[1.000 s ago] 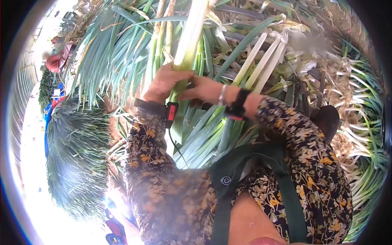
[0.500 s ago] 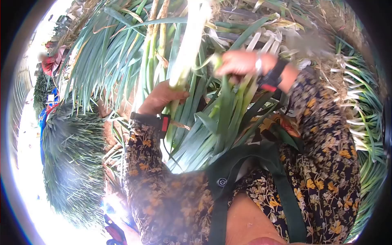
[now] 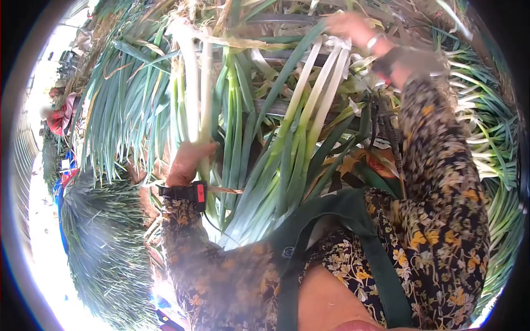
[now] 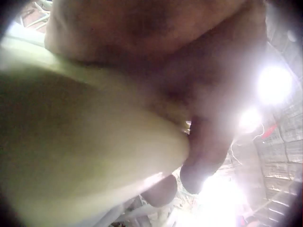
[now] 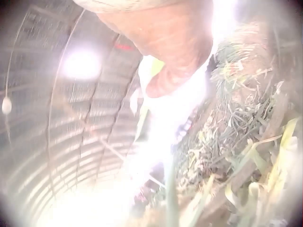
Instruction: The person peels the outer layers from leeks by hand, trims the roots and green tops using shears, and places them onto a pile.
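My left hand (image 3: 190, 160) grips green onions by their stalks. A thick pale stalk (image 3: 191, 88) and a second stalk (image 3: 206, 83) beside it stand up out of the fist, with fibrous roots at the top. The left wrist view shows the smooth pale-green stalk (image 4: 94, 137) close up, fingers curled round it. My right hand (image 3: 353, 30), blurred, is raised at the upper right, beyond the root ends of several pale green onions (image 3: 326, 77). In the right wrist view its fingers pinch a pale green-and-white strip of peeled skin (image 5: 152, 68), partly washed out by glare.
Long green leaves (image 3: 121, 110) hang at the left, above a dense pile of green onions (image 3: 105, 248). A row of green onions (image 3: 475, 121) lies along the right. Loose peelings (image 5: 227, 123) cover the ground. Another person (image 3: 61, 118) is at the far left.
My right hand has left the held stalk beside my left hand and swung up and right, drawing off a strip of skin. My left hand has shifted left and down, still gripping.
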Motion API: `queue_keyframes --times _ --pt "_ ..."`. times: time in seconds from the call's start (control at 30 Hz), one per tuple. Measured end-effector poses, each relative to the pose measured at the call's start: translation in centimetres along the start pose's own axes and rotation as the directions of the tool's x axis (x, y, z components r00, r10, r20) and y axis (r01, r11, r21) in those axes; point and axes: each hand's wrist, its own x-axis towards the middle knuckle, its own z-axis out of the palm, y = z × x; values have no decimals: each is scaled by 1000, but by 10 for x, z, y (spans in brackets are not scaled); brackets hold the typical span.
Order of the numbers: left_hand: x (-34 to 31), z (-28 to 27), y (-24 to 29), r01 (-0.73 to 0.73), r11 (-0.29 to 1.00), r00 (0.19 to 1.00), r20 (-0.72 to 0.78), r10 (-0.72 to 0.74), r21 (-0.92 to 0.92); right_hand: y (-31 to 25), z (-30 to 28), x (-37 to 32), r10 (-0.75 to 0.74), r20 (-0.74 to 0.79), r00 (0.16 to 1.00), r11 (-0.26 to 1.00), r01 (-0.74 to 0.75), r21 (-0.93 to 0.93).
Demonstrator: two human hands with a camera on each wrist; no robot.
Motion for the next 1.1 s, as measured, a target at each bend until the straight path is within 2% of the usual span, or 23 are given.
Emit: queue_keyframes --times 0.03,0.07,0.1,0.13,0.2,0.23,0.33,0.37,0.4,0.47,0.5,0.6,0.63,0.73,0.77,0.8,0.87,0.93,0.97,1.0,1.03,1.1 --pt "0 6 7 -20 999 1000 15 20 30 -33 47 -17 -184 78 980 912 199 -358" --pt "-1 13 14 -40 997 999 32 38 59 -56 75 -30 14 296 955 979 46 -197" --pt "-3 21 22 -61 994 997 50 57 89 -57 99 -44 -119 267 956 909 213 -358" --pt "-5 30 30 -96 990 995 51 91 107 -55 116 -50 -250 262 932 783 354 -511" --pt "-9 45 42 -162 977 986 52 156 137 -58 129 -41 -244 300 922 715 380 -587" --pt "-3 46 40 -137 979 989 85 125 153 -60 133 -36 -238 319 917 678 392 -622" --pt "-4 68 55 -149 974 979 164 122 168 -110 126 -47 -516 292 805 648 590 -482" --pt "8 69 47 -211 967 949 266 168 142 -136 125 -54 -557 311 770 642 637 -427" --pt "7 72 49 -191 975 944 292 151 113 -159 122 -59 -595 328 733 635 680 -368" --pt "4 80 51 -143 988 933 340 116 54 -185 109 -58 -572 414 708 569 707 -421" --pt "2 79 51 -143 989 918 379 117 43 -190 106 -58 -559 455 693 534 721 -441" --pt "-10 80 50 -86 994 908 417 53 60 -178 112 -46 -729 379 570 427 811 -399" --pt "-9 81 43 -135 982 919 388 73 135 -173 114 -38 -790 190 583 550 810 -201" --pt "-14 85 38 -83 988 905 426 19 131 -184 96 -39 -839 80 537 523 839 -151" --pt "-16 86 38 -74 992 901 433 21 105 -189 90 -42 -696 106 711 715 699 12" --pt "-19 85 36 -89 994 906 420 54 64 -179 87 -31 -734 164 659 636 752 -173" --pt "-24 81 35 -91 996 909 408 83 -1 -149 71 8 -766 306 565 377 781 -497" --pt "-34 74 45 -30 999 900 434 41 -32 -140 45 24 -807 306 505 324 813 -484" --pt "-38 71 48 23 999 888 461 -3 -38 -139 37 27 -678 246 693 500 679 -537" --pt "-40 68 46 18 999 891 454 2 -39 -135 28 31 -509 173 843 640 506 -578" --pt "-45 65 41 11 999 895 446 7 -39 -129 13 34 -364 98 926 710 344 -614" --pt "-54 58 27 25 1000 918 396 -19 -11 -101 -15 43 -206 -87 975 775 109 -622"
